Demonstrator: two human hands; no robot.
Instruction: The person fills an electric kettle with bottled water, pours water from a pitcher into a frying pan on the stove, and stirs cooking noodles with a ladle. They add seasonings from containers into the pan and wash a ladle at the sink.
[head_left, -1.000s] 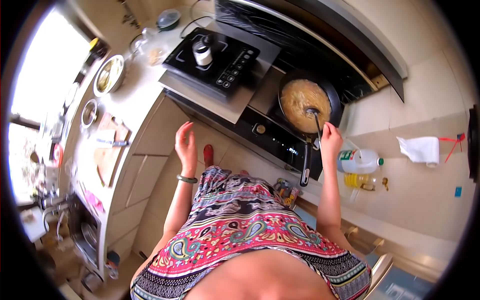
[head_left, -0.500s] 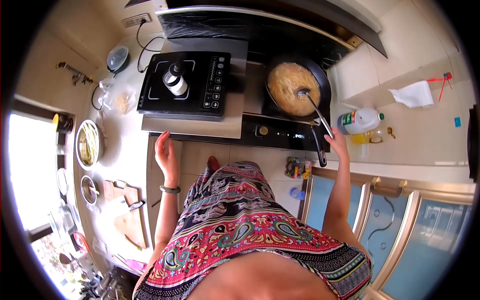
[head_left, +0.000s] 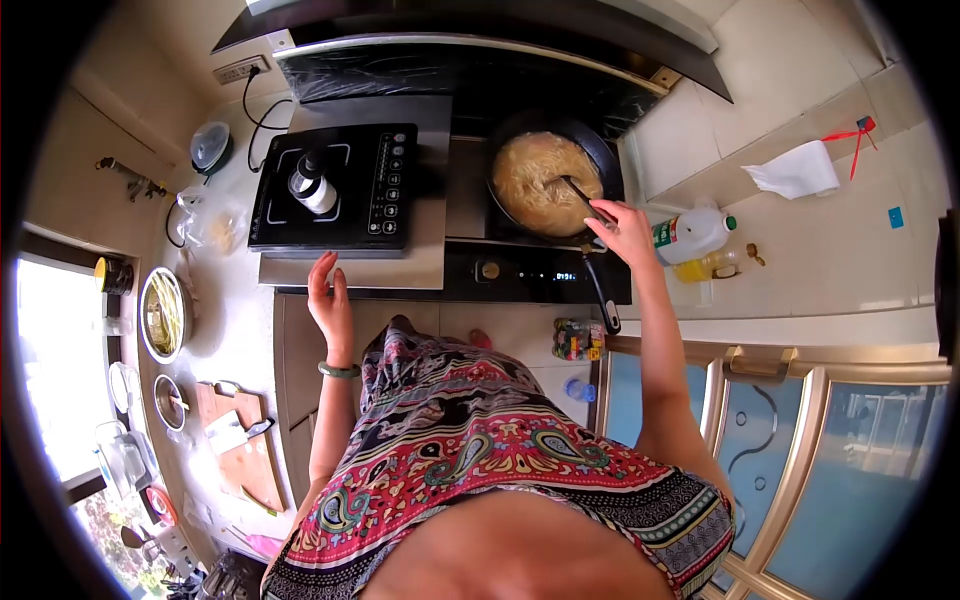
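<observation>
Between the fingers of my right hand [head_left: 625, 232] is the handle of a ladle [head_left: 583, 198], its bowl end sunk in the light-brown liquid food [head_left: 540, 180]. That food sits in a black wok [head_left: 606, 160] on the stove, whose handle points down toward me. My left hand [head_left: 328, 295] is empty, its fingers apart, just in front of the steel plate [head_left: 350, 268] under the black induction cooker [head_left: 395, 240]. A small jar [head_left: 316, 193] of white contents with a dark top stands on that cooker.
To the right stand a large clear bottle [head_left: 697, 232] and an oil bottle [head_left: 705, 267]. On the left counter are a bowl of green strips [head_left: 165, 315], a smaller bowl [head_left: 171, 402], and a cutting board [head_left: 255, 461] with a knife [head_left: 232, 432]. The range hood [head_left: 480, 22] overhangs the stove.
The view has turned and shifted. My right hand has moved closer over the wok, with the ladle lower in the food. My left hand stays raised and empty.
</observation>
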